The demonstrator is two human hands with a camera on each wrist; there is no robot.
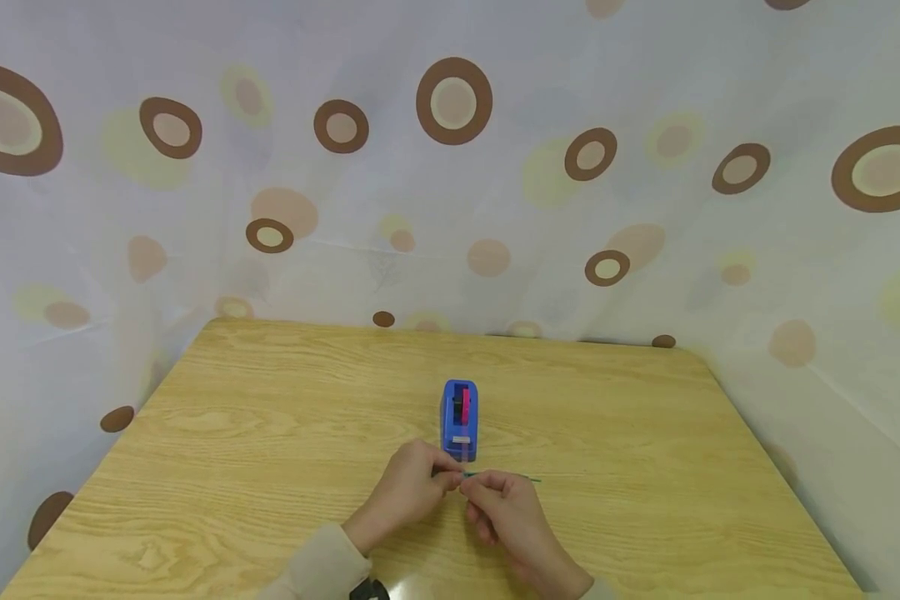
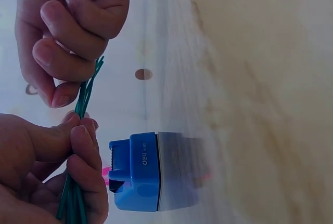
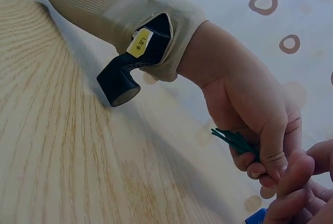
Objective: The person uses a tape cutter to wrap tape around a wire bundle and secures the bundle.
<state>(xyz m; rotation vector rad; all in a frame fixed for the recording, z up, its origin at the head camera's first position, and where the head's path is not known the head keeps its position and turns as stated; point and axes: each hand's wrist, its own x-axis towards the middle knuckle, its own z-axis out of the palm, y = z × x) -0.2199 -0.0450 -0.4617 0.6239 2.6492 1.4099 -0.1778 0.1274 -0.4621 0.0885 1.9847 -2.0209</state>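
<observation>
My left hand (image 1: 412, 483) grips a bundle of thin green strands (image 2: 73, 200), thumb and fingertips pressed together on it. The strands' splayed ends stick out of that palm in the right wrist view. Right beside it, the curled fingertips of my right hand (image 1: 508, 510) pinch the same bundle, with thin ends reaching past to the right. Just beyond both hands stands a blue tape dispenser (image 1: 460, 417), holding a pink roll (image 1: 466, 406). From its cutter a clear strip of tape (image 1: 464, 454) runs toward the fingertips. Its far end is hidden by the hands.
The hands work low over a wood-grain table (image 1: 292, 400). A pale curtain (image 1: 390, 183) with brown rings hangs behind and along both sides. On the left wrist, over a beige sleeve (image 3: 182, 21), sits a black device (image 3: 138, 60) with a yellow label.
</observation>
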